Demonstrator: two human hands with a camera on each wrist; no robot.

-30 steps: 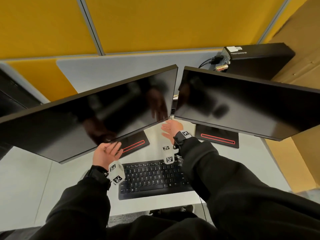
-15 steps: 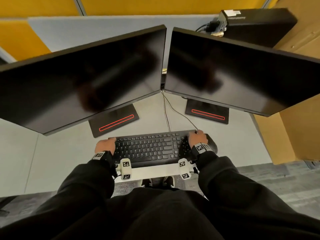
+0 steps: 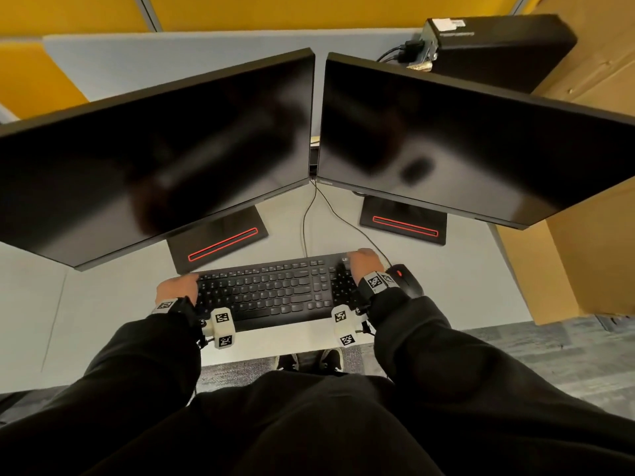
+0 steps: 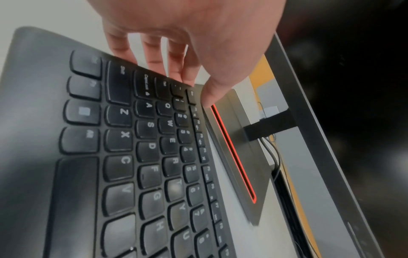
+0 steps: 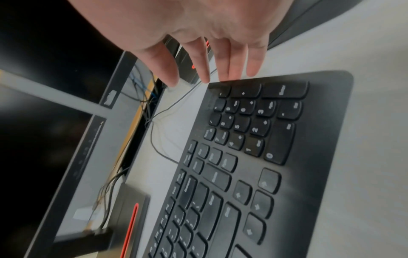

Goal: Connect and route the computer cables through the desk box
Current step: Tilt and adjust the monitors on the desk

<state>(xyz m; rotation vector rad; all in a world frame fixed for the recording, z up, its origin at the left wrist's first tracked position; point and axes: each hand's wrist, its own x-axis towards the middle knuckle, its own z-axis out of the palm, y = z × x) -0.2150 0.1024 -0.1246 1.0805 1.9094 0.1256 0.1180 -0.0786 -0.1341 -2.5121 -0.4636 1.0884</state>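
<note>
The left hand [image 3: 177,289] sits at the left end of the keyboard [image 3: 275,290], fingers [image 4: 154,57] curled down over the far left edge and thumb pressed against the back corner near the Esc key: a loose grip on that end. The right hand [image 3: 364,264] is at the right end, fingers [image 5: 232,69] straight and spread, tips just touching the far right corner above the number pad; it holds nothing.

The keyboard lies flat on the desk [image 3: 464,269] between the two hands, close to the near edge. It is likely light and stiff, a flat plastic slab that slides easily on the smooth top, best taken by both short ends as the hands now sit.

Two thin cables [image 3: 311,218] run from the keyboard's back edge and from the mouse [image 3: 407,278], just right of the right hand, away toward the gap between the two monitors [image 3: 446,139]. They look soft, light and easily snagged, so I would pinch them near the plug or guide them by a loose loop, not tug mid-length. They pass beyond the hands, out of reach of the fingers as they lie. In the right wrist view they drop into a dark slot [image 5: 141,132] at the back of the desk, probably the desk box, where more wires tangle. A black computer [image 3: 498,46] stands at the far right corner with plugs in its end.
</note>
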